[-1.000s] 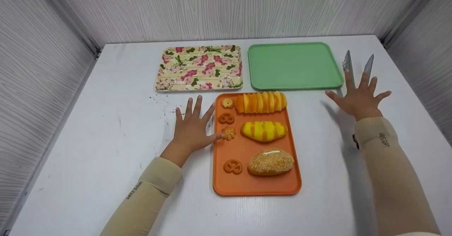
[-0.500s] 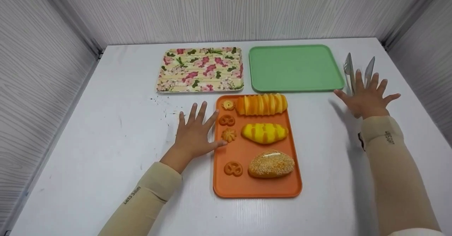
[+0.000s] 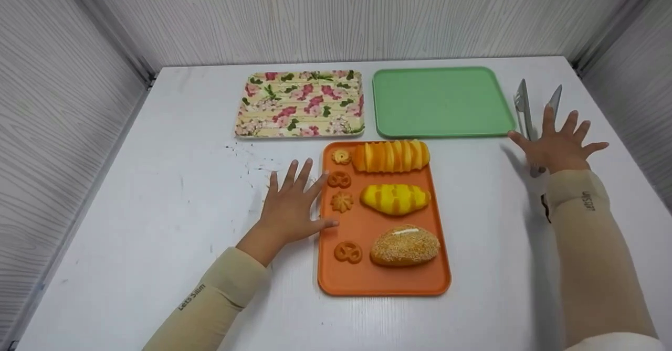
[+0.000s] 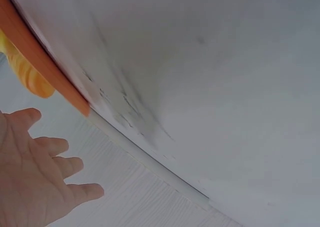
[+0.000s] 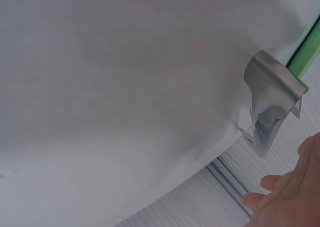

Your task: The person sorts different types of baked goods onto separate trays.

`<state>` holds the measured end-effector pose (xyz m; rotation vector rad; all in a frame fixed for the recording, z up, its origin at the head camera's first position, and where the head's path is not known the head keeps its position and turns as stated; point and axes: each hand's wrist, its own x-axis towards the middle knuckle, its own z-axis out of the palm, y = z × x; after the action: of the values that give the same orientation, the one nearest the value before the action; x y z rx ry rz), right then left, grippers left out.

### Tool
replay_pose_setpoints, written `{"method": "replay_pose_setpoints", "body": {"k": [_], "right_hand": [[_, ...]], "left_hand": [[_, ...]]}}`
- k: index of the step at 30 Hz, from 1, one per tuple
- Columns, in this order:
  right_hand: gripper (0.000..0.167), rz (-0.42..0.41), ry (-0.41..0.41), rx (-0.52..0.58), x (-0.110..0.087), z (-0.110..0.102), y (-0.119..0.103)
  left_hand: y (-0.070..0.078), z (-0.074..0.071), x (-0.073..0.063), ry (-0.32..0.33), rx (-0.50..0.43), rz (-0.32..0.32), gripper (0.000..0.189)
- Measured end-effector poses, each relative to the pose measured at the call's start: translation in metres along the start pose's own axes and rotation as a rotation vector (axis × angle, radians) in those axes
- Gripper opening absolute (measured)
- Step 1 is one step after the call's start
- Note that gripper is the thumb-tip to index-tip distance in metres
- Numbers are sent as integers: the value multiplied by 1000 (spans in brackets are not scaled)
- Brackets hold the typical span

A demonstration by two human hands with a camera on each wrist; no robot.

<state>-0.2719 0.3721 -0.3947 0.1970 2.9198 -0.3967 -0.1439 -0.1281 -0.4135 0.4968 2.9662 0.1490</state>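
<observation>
Tongs [image 5: 271, 84], metal, near my empty, splayed right hand [image 3: 559, 146]; left hand [image 3: 290, 212] likewise, by orange tray [image 3: 383, 285]. Step: seemingly pre-grasp; next likely calls for gripping tongs.

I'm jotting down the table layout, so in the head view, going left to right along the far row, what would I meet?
Flowered tray → green tray → tongs. The right hand overlaps the tongs there, so it's left out of the order.
</observation>
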Motion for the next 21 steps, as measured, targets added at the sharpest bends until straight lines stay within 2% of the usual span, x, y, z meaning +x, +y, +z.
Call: {"method": "replay_pose_setpoints", "body": {"k": [14, 21], "right_hand": [[119, 36, 1, 66, 11, 2, 13], [123, 88, -21, 73, 14, -2, 17]], "left_hand": [[-1, 1, -3, -33, 16, 18, 92], [-1, 1, -3, -61, 25, 36, 93]]}}
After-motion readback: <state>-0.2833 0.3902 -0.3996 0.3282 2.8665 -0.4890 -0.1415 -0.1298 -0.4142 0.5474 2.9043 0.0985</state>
